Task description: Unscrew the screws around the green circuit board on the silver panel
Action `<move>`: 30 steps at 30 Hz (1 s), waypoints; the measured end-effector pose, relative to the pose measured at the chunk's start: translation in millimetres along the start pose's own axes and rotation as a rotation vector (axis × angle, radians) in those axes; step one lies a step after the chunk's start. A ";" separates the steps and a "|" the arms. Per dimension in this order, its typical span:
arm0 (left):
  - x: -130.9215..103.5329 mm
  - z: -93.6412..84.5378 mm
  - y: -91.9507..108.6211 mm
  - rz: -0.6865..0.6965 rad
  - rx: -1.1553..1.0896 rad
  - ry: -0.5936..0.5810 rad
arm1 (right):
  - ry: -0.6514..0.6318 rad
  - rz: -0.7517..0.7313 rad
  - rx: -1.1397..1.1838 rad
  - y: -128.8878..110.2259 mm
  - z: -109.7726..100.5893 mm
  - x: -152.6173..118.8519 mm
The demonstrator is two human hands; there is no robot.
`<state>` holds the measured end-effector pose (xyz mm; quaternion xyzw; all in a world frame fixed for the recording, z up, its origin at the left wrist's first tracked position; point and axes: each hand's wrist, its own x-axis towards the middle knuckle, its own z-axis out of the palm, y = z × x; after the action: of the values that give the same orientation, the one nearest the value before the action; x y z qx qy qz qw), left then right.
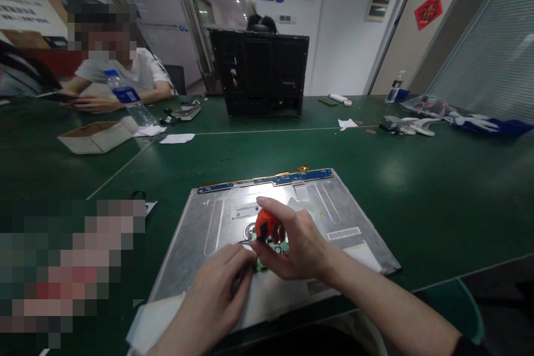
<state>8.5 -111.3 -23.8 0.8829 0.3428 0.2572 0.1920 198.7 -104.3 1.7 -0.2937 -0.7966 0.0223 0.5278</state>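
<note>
A silver metal panel [225,211] lies flat on the green table, with a blue circuit strip [267,181] along its far edge. Near its middle a small green circuit board [262,265] shows partly under the hands. My right hand [298,239] is closed round a red and black tool handle [265,223], held above the board; the tool's lower end is hidden. My left hand [219,283] rests beside the board, fingers pressed together at its left edge; whatever they grip cannot be made out.
Farther back on the green table [233,150] stand a black screen housing [265,75], an open box [98,136] and a water bottle [131,100]. A person [144,72] sits at the far left. White gloves [411,125] lie at the right.
</note>
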 end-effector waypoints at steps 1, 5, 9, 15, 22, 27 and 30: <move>-0.5 0.8 -0.9 -0.007 0.002 -0.004 | -0.003 -0.001 0.000 -0.3 0.1 0.1; -1.5 3.1 -2.6 -0.008 0.014 -0.010 | -0.016 -0.001 -0.003 -0.7 1.2 -1.0; -0.1 2.0 0.7 -0.018 0.013 -0.019 | -0.010 0.007 0.003 -0.2 2.3 -3.0; 1.1 0.4 3.8 -0.010 0.007 -0.002 | 0.003 -0.026 0.002 -1.5 1.8 -2.5; 0.1 2.8 2.4 -0.032 0.023 -0.011 | -0.028 -0.063 0.007 -2.1 -0.7 -1.8; -0.2 3.5 2.4 -0.033 0.022 -0.045 | -0.031 -0.048 0.005 -2.7 -1.7 -2.9; -1.4 4.2 1.1 -0.017 0.018 -0.033 | -0.004 -0.051 -0.004 -4.9 -1.2 -2.8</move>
<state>10.7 -113.7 -27.0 0.8858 0.3492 0.2377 0.1920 198.2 -110.1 1.6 -0.2741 -0.8050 0.0078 0.5260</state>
